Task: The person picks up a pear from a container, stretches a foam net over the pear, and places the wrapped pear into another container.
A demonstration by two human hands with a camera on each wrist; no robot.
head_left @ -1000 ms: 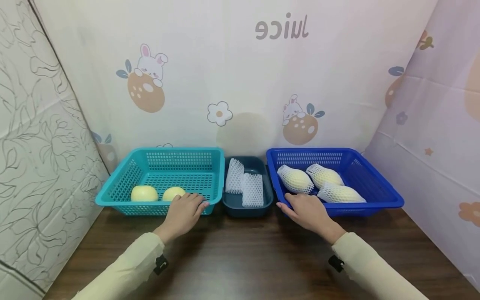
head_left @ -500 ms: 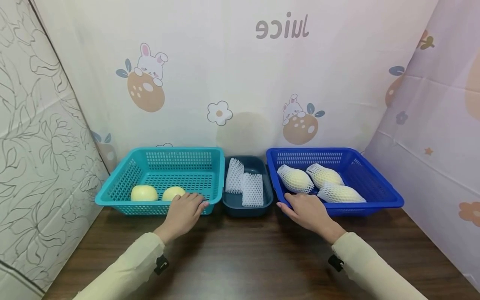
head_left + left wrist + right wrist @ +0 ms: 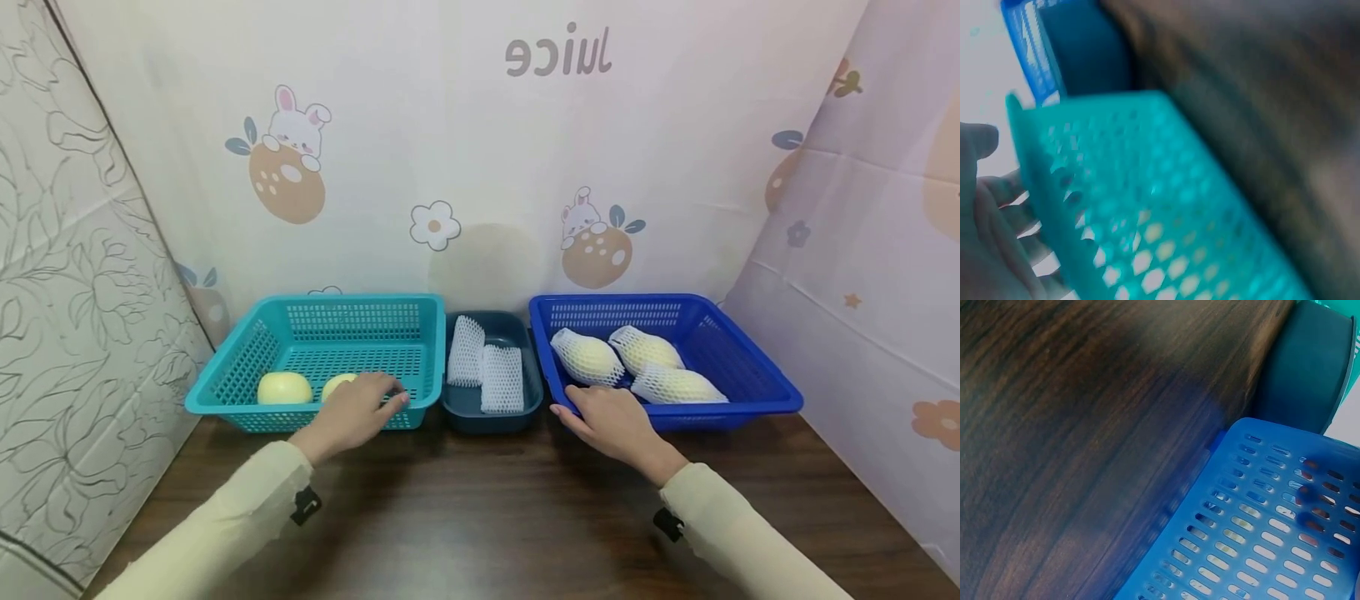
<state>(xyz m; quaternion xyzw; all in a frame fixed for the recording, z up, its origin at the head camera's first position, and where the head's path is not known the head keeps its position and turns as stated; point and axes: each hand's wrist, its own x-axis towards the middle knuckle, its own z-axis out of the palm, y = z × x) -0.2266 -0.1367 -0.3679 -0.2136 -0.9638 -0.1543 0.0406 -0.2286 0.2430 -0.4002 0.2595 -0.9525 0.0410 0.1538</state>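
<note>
In the head view my left hand (image 3: pixel 352 414) is at the front rim of the teal basket (image 3: pixel 431 342), partly covering a round pale yellow fruit (image 3: pixel 340 384). Its fingers are loosely bent inside the rim, the thumb apart; the left wrist view shows the fingers (image 3: pixel 1019 219) behind the basket wall, holding nothing. Another round yellow fruit (image 3: pixel 285 388) lies to the left. My right hand (image 3: pixel 615 421) rests on the front left corner of the blue basket (image 3: pixel 750 367), fingers over the rim. Three oblong yellow fruits in white foam nets (image 3: pixel 587 358) lie in it.
Between the baskets stands a small dark blue bin (image 3: pixel 491 425) holding two white foam net sleeves (image 3: pixel 502 379). All three containers stand on a dark wooden table (image 3: pixel 480 517), against a printed cloth backdrop (image 3: pixel 480 150). Patterned cloth also hangs at both sides.
My left hand has shifted left along the rim and turned, covering more of the nearby fruit. The right hand stays on the blue basket. The head view has shifted slightly.
</note>
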